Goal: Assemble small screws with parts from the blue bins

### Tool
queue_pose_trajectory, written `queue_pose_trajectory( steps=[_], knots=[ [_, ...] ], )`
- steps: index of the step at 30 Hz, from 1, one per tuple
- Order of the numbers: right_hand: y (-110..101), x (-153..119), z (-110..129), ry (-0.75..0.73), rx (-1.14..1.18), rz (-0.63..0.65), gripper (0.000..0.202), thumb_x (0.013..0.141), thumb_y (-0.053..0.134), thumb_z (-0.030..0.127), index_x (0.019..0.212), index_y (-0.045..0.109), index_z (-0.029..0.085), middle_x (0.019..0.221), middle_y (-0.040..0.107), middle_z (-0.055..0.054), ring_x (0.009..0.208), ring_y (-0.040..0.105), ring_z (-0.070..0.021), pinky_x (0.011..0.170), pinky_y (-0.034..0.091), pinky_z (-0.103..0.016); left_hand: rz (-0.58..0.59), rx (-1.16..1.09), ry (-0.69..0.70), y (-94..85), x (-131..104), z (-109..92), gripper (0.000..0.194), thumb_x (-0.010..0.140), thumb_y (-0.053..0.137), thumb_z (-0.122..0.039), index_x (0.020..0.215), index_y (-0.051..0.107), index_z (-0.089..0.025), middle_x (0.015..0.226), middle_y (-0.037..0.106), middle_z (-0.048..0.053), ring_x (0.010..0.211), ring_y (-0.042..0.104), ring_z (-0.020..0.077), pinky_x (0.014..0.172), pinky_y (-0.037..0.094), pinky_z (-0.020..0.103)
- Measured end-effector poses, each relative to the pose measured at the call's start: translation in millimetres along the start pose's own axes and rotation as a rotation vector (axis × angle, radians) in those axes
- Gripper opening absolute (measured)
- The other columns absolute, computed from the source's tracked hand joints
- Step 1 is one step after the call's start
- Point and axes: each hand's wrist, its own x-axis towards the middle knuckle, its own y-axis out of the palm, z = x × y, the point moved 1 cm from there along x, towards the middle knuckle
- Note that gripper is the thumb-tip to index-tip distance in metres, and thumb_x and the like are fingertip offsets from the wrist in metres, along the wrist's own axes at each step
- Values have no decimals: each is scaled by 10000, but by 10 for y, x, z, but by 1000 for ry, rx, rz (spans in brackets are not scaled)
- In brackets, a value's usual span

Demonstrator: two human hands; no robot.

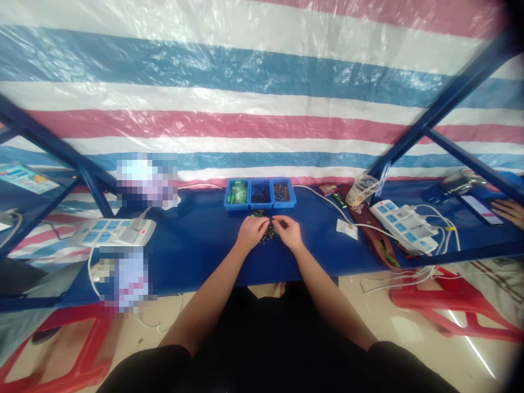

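Observation:
My left hand [252,232] and my right hand [290,233] come close together over the blue table. Fingertips on both are pinched, and whatever lies between them is too small to make out. Under and between the hands is a small pile of dark and brass-coloured parts [268,234]. Just beyond it stand three joined blue bins [260,206]. The left bin has green pieces [238,192], the middle one dark small parts [261,194], and the right one many small metallic parts [281,192].
White power strips lie at left [112,232] and right [403,226], with cables. A plastic cup [360,191], a brown strap [379,240] and a small white packet [347,229] are right of my hands. Another person's hand [508,213] is near a phone [480,209]. Red stools stand below.

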Motion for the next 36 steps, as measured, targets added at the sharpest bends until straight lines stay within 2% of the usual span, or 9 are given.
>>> queue_pose_trajectory(
  steps=[15, 23, 36],
  knots=[
    [4, -9, 8, 1, 10, 6, 306, 837, 609, 437, 996, 727, 204, 930, 730, -62, 726, 639, -173, 704, 534, -312, 18, 45, 11, -7, 0, -1, 263, 974, 439, -321, 1025, 668, -203, 899, 729, 66, 795, 652, 186, 782, 429, 364],
    [2, -15, -7, 7, -2, 15, 287, 822, 626, 431, 961, 738, 206, 923, 735, -60, 699, 635, -173, 681, 533, -311, -17, 4, -20, 5, -7, 2, 239, 965, 465, -314, 1058, 650, -195, 955, 730, 68, 837, 664, 190, 801, 433, 362],
    [10, -10, -9, 5, 16, 10, 295, 812, 635, 426, 977, 734, 203, 906, 734, -61, 713, 645, -171, 685, 533, -305, 16, 8, -20, -24, 4, -23, 243, 978, 435, -305, 1029, 647, -200, 945, 728, 67, 832, 663, 190, 796, 423, 361]
  ],
)
